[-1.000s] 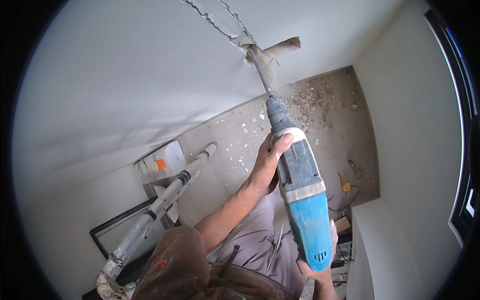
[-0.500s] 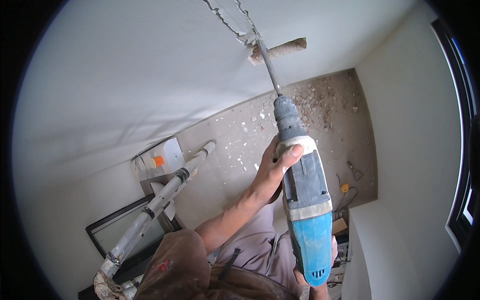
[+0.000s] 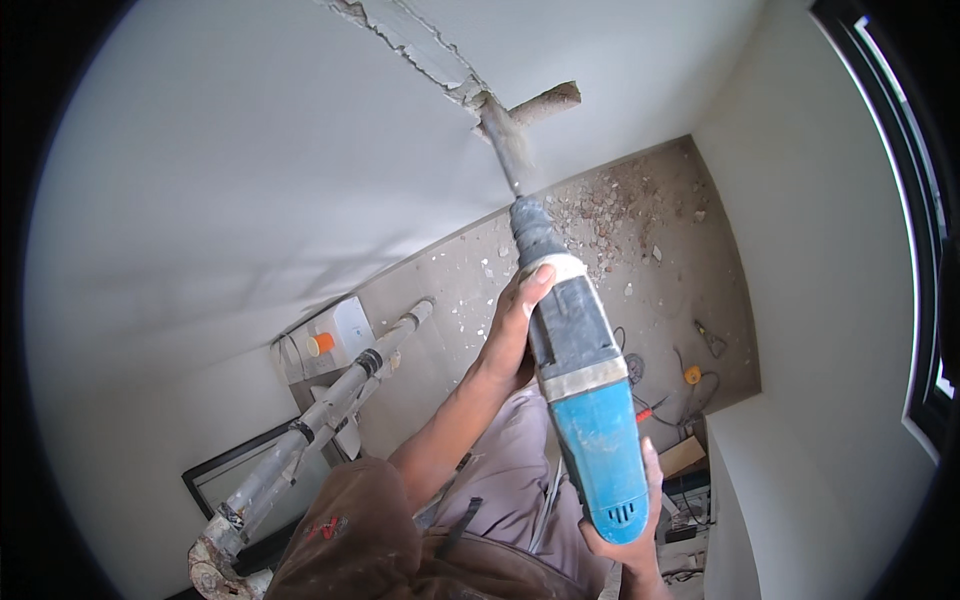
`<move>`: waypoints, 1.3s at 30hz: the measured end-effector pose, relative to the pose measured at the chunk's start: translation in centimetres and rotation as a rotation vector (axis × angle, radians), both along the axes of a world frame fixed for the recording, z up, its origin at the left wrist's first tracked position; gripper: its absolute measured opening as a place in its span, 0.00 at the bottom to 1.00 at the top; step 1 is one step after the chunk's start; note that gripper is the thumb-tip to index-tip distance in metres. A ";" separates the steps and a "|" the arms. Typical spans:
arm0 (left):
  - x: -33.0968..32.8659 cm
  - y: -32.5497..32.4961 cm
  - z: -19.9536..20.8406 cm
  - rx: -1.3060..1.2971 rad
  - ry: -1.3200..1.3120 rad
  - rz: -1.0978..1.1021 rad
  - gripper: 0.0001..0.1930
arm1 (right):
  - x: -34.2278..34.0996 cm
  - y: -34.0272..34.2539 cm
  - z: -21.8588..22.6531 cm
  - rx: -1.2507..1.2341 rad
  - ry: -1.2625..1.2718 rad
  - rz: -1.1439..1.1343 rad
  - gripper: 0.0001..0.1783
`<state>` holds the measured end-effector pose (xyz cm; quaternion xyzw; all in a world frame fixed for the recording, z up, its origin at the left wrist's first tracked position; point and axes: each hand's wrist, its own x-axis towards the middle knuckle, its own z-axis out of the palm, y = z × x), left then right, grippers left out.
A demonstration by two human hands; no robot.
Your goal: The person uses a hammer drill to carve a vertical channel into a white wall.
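Observation:
I hold a blue and grey rotary hammer drill (image 3: 585, 400) with both hands, its chisel bit (image 3: 503, 150) pressed into a rough chased groove (image 3: 420, 45) in the white wall. My left hand (image 3: 512, 325) wraps the grey front barrel just behind the chuck. My right hand (image 3: 630, 530) grips the blue rear handle from below. A short dusty pipe stub (image 3: 545, 102) sticks out of the wall right beside the bit tip.
Rubble and plaster chips (image 3: 610, 215) litter the grey floor far below. Cables and small tools (image 3: 685, 375) lie near the right wall. A taped scaffold or ladder rail (image 3: 320, 420) runs at lower left beside a white box with an orange knob (image 3: 322, 343). A dark window frame (image 3: 925, 250) borders the right.
The drill has shifted slightly, its bit staying at the groove end by the pipe stub; dust shows around the bit. Both hands keep their grip.

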<state>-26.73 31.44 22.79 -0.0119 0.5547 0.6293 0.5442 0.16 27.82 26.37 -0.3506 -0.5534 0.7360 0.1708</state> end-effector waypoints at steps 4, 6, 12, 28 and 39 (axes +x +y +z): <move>-0.2 -2.5 -0.6 -0.003 0.015 -0.035 0.29 | 0.4 -2.6 -1.2 0.017 0.050 -0.008 0.63; -0.5 -2.7 -1.2 -0.013 0.046 -0.009 0.31 | -0.5 -2.6 -1.3 0.123 0.029 -0.004 0.62; -4.1 -2.0 -1.7 -0.011 0.003 -0.044 0.31 | -4.8 -1.1 -0.2 0.007 -0.010 0.029 0.60; -3.3 -3.7 -0.2 -0.009 -0.003 -0.095 0.34 | -4.9 -3.7 0.8 0.174 0.115 -0.077 0.56; -5.5 -0.7 1.3 0.073 -0.127 -0.083 0.31 | -7.3 -1.3 2.8 0.140 0.057 -0.039 0.58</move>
